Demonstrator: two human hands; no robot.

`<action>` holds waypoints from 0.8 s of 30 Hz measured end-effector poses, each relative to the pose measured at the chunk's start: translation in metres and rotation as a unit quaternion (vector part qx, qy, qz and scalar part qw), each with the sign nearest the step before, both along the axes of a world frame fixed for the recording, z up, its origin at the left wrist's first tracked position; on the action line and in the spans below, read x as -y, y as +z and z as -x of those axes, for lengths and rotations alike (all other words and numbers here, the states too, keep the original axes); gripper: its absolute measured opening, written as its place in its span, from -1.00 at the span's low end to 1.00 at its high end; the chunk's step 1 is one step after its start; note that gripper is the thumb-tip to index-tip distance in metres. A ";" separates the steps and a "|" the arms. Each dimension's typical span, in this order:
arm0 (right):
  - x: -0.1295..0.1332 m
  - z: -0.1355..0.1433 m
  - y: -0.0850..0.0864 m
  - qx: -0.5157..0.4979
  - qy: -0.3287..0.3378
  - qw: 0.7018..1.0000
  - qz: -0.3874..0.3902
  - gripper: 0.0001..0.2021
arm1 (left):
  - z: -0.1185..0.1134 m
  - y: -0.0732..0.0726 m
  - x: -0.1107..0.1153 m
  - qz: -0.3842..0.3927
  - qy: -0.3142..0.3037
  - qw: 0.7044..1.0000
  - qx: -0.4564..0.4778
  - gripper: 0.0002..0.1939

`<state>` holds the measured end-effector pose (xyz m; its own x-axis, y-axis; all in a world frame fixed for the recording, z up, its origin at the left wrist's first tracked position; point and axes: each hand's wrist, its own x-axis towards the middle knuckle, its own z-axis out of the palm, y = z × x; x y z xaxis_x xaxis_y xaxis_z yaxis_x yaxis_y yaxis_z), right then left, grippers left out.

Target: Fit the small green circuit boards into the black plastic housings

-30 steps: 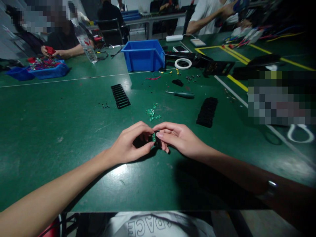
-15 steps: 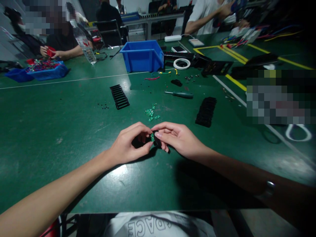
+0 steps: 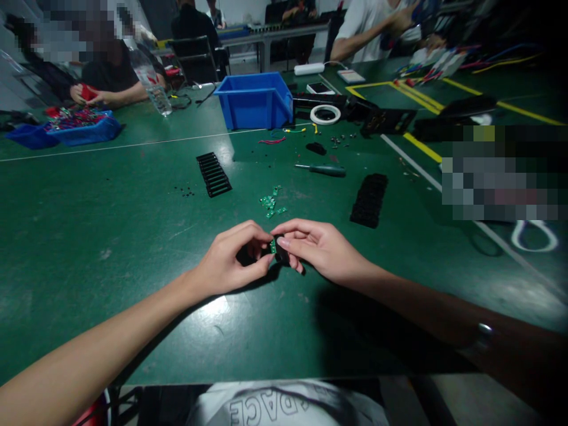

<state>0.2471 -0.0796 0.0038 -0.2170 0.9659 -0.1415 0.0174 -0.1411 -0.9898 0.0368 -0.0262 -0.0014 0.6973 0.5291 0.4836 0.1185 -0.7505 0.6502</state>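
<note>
Near the front of the green table [image 3: 146, 236], my left hand [image 3: 237, 254] pinches a small green circuit board [image 3: 273, 245] between thumb and fingertips. Facing it, my right hand [image 3: 326, 248] grips a small black part [image 3: 281, 253], its thumb on top. Board and black part meet between the two hands; how they join is too small to tell. Several loose green boards [image 3: 268, 203] lie just beyond my fingers. A black slotted frame [image 3: 213, 174] rests to the left, with tiny black bits [image 3: 185, 191] beside it. A stack of black parts [image 3: 369, 200] lies to the right.
A screwdriver [image 3: 327, 170] lies beyond the boards, with a blue bin [image 3: 255, 103] and a white ring [image 3: 325, 115] behind it. Blue trays [image 3: 91, 131] and a plastic bottle [image 3: 153, 89] stand back left. Other people sit around; one person's hands [image 3: 91, 96] hold something red.
</note>
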 end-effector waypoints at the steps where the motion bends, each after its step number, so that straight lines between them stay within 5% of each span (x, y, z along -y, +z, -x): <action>1: 0.000 0.000 0.000 -0.001 0.000 1.000 0.000 -0.71 | 0.000 0.000 0.000 -0.002 -0.003 1.000 0.002 -0.80; 24: 0.006 0.002 0.001 0.018 0.027 0.999 0.003 -0.74 | 0.000 -0.004 0.007 -0.059 -0.027 0.998 -0.023 -0.80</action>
<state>0.2456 -0.0857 0.0050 -0.2625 0.9522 -0.1565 0.0608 -0.1455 -0.9875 0.0373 -0.0328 -0.0053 0.7455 0.4320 0.5076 0.1038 -0.8275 0.5518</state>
